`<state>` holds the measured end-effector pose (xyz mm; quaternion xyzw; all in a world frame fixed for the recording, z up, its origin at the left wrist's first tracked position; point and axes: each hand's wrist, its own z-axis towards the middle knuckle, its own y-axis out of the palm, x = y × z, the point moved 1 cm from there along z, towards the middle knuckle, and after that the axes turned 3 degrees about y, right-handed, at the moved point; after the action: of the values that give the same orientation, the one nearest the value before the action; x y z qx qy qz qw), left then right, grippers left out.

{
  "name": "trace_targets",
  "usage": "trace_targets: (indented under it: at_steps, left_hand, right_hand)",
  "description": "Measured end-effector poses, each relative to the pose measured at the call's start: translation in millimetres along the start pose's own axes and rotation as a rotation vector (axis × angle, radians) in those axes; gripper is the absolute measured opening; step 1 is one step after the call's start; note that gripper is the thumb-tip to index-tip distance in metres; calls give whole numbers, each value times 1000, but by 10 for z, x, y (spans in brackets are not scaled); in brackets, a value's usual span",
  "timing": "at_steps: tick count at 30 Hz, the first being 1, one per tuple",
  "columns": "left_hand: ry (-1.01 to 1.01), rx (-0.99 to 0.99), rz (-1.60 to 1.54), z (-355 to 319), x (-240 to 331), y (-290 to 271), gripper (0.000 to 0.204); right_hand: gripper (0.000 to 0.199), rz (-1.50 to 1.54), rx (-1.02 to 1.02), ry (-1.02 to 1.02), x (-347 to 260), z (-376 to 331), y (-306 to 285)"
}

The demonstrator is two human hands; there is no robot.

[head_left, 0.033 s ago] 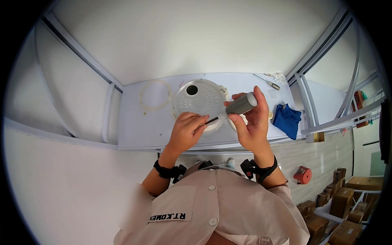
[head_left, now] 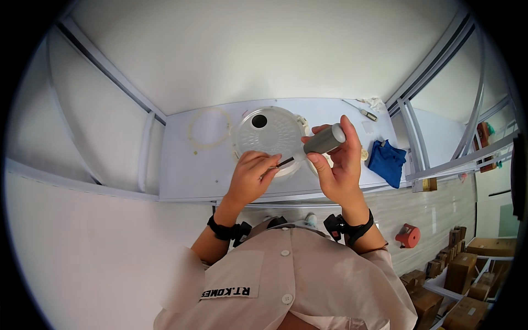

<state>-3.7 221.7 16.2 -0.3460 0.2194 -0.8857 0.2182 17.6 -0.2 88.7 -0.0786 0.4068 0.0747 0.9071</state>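
My left hand [head_left: 247, 179] pinches a thin, short dark stick [head_left: 285, 162] between thumb and fingertips; its exact kind is too small to make out. A grey cylinder [head_left: 322, 142] with a paler round end is gripped in my right hand [head_left: 342, 173], tilted so that end points up and right. The stick's tip is near the cylinder's lower left end, with a small gap between them. Beneath and beyond both hands lies a large round silvery lid-like piece [head_left: 278, 129] with a dark round opening [head_left: 259, 121] toward its far left.
On the white table [head_left: 184, 176] a thin yellowish ring [head_left: 192, 124] lies at left. To the right are a blue cloth [head_left: 387, 163], a screwdriver [head_left: 367, 114] and crumpled white material [head_left: 376, 104]. Frame posts flank the table. A red stool [head_left: 407, 235] and cardboard boxes [head_left: 461, 270] stand lower right.
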Motion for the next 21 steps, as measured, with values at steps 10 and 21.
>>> trace_targets:
  at_steps: [10,21]
  left_hand:
    - [-20,9,-6,-122,-53,27,24]
    - [68,41,73,-183,-72,76,23]
  right_hand:
    - [76,-76,-16,26,0,4,93]
    - [81,-310,-114,-27,-30,7,77]
